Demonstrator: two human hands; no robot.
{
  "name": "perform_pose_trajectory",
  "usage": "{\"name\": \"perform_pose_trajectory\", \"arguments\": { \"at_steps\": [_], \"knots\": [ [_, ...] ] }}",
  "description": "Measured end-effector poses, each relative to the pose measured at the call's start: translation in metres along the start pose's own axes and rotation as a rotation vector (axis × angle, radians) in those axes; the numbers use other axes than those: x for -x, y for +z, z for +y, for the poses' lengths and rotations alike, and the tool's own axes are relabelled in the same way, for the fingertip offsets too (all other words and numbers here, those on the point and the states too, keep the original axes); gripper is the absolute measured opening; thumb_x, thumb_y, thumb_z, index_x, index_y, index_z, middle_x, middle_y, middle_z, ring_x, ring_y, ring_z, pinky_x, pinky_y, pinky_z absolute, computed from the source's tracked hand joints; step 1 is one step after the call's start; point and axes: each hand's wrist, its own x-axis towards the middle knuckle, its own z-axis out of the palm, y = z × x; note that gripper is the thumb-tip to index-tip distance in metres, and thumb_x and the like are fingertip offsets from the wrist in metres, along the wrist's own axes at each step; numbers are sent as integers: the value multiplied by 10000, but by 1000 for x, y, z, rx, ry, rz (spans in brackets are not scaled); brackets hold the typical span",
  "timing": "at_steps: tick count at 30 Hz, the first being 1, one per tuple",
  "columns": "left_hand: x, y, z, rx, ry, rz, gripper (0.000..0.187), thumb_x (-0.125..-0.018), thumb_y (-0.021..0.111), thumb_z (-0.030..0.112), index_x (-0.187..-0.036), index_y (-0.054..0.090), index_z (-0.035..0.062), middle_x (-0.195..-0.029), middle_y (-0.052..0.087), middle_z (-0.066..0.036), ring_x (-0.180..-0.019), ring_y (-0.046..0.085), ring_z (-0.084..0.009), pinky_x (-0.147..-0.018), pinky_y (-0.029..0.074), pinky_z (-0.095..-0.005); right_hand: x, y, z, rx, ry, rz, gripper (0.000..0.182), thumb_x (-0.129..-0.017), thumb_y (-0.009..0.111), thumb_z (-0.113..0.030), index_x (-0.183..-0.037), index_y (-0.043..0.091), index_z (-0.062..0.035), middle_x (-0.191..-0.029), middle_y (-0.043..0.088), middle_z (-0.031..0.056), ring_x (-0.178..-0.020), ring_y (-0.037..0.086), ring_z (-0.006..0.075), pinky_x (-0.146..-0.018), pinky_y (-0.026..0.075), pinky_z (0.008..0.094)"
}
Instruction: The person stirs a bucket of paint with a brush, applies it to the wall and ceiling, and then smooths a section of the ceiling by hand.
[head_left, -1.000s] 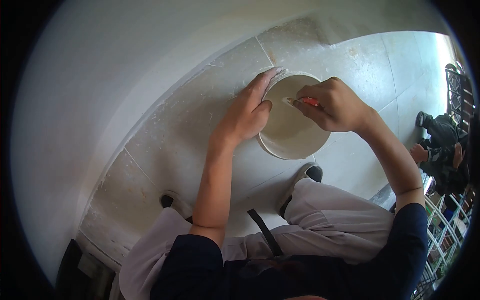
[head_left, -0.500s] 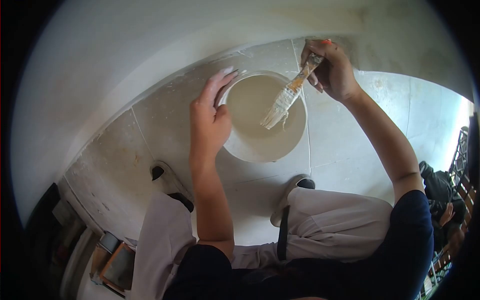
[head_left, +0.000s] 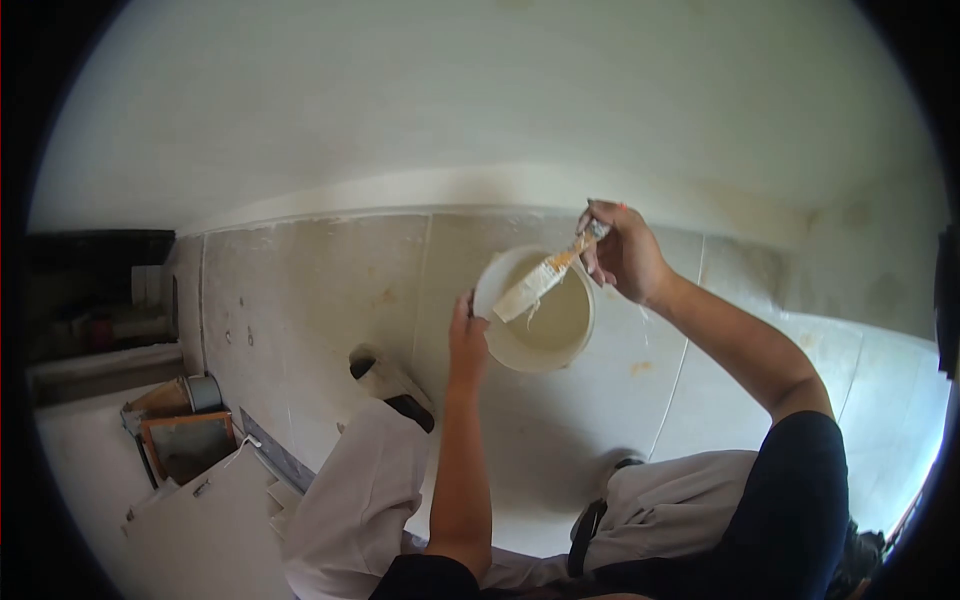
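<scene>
Between my hands is a white bucket (head_left: 583, 340) with pale, cream-white paint (head_left: 562, 312) inside. My left hand (head_left: 468, 338) grips the bucket at its left rim, fingers curled around the edge. In my right hand (head_left: 632, 258), a paintbrush (head_left: 568, 257) is held by its paint-spattered wooden handle, above the bucket's far right rim. The brush slants down to the left across the bucket's mouth. White paint coats its bristles, whose tips overlap the left inner wall, and a stringy bit hangs from their side.
A pale wall (head_left: 480, 110) rises beyond the grey tiled floor (head_left: 330, 290). My shoe (head_left: 385, 380) stands left of the bucket. At the lower left are a wood-framed panel (head_left: 188, 447), a white board (head_left: 215, 535) and a dark shelf opening (head_left: 95, 290).
The view has shifted, showing more wall and the left side. The brush tips have gone from the bucket's middle to its left inner wall. My left hand now sits lower along the rim.
</scene>
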Motion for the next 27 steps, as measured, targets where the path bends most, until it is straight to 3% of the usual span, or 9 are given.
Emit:
{"name": "perform_pose_trajectory", "arguments": {
  "at_steps": [1,3,6,9,12,16,20,24,27],
  "knots": [
    [11,6,1,107,-73,60,504,-953,504,52,-1447,457,-40,-1345,590,-153,-1301,519,-247,-1117,384,-363,4,8,-8,-26,-13,-53,347,-1043,453,-363,-933,595,-67,-597,608,95,-422,529,164,-373,359,257],
    [23,15,-1,80,-24,83,452,-1008,541,145,-1412,479,-49,-1337,589,-178,-1262,537,-256,-1083,399,-376,23,37,-34,-37,-3,-115,345,-1046,471,-371,-965,592,-58,-650,644,122,-451,565,177,-390,378,261],
    [32,34,10,-43,-39,162,411,-1052,502,205,-1374,497,-51,-1319,583,-230,-1229,560,-327,-1048,421,-402,56,78,-80,104,6,-227,355,-1067,458,-363,-1047,596,-37,-772,697,162,-527,637,196,-410,423,274],
    [30,40,-18,-404,118,234,407,-1080,445,227,-1365,495,-60,-1296,571,-277,-1216,559,-417,-1028,438,-426,92,115,-112,219,-64,-279,355,-1089,438,-317,-1113,592,2,-853,717,171,-597,678,201,-419,445,279],
    [27,42,-26,-395,234,293,396,-1079,411,199,-1359,477,-74,-1285,563,-304,-1227,545,-465,-1031,444,-471,144,153,-133,288,-206,-152,357,-1093,436,-321,-1138,570,7,-892,717,174,-609,685,199,-419,453,270],
    [33,30,1,-565,144,125,418,-1056,432,164,-1391,417,-85,-1297,558,-319,-1187,584,-473,-1003,485,-506,187,176,-126,281,-518,70,333,-1091,443,-319,-1182,548,-16,-1051,687,188,-694,701,202,-415,445,236],
    [6,-3,14,-855,120,-224,509,-1007,517,155,-1404,368,-127,-1253,586,-339,-1138,624,-470,-978,523,-502,205,183,-106,88,-721,169,288,-1083,458,-353,-1105,528,-75,-999,612,112,-773,674,179,-427,423,220],
    [5,-20,40,-1052,106,-399,606,-961,611,167,-1382,348,-180,-1220,606,-369,-1150,632,-460,-991,527,-486,198,172,-59,-43,-707,262,376,-1084,440,-454,-1068,533,-90,-987,574,91,-746,642,176,-458,409,243],
    [15,-36,35,-1033,107,-455,681,-948,643,172,-1409,300,-193,-1246,599,-377,-1154,635,-461,-993,529,-480,201,156,-34,136,-538,324,491,-1096,404,-467,-1212,585,-26,-996,618,100,-694,608,164,-466,405,254]
  ]
}}
